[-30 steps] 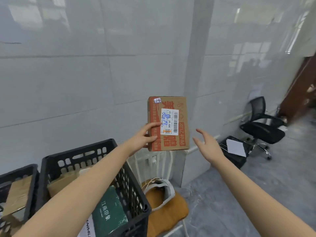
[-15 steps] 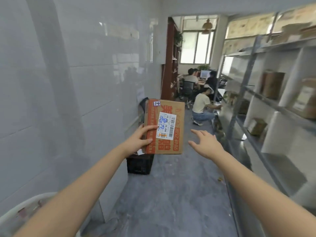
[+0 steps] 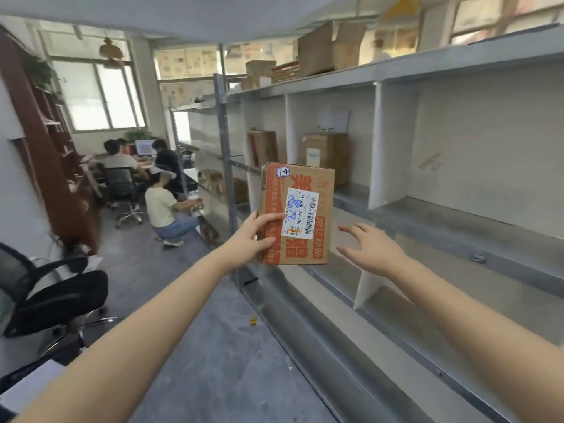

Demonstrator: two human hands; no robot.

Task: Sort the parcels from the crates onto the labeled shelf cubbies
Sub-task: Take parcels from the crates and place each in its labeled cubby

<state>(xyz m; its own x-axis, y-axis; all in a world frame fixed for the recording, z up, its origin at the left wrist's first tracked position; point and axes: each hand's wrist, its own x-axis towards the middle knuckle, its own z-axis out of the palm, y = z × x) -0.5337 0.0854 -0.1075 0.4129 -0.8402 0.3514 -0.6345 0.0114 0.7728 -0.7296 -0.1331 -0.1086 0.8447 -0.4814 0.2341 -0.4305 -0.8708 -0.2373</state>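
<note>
My left hand (image 3: 251, 235) grips the left edge of a brown cardboard parcel (image 3: 300, 190) with orange print, a white barcode label and a small tag reading 14. I hold it upright at chest height in front of the grey metal shelf (image 3: 433, 227). My right hand (image 3: 370, 250) hovers open just right of the parcel, fingers spread, not touching it. White dividers (image 3: 377, 148) split the shelf into cubbies. Two cubbies behind the parcel hold brown boxes (image 3: 328, 154).
A black office chair (image 3: 48, 297) stands at the left on the grey floor. Several people (image 3: 161, 203) sit or crouch at the far end of the aisle. Cardboard boxes (image 3: 329, 47) sit on the shelf's top. A dark wooden bookcase (image 3: 45, 166) lines the left wall.
My view has swung right, from the tiled wall and black crates to the shelf. The parcel stays in my left hand; my right hand stays open beside it.
</note>
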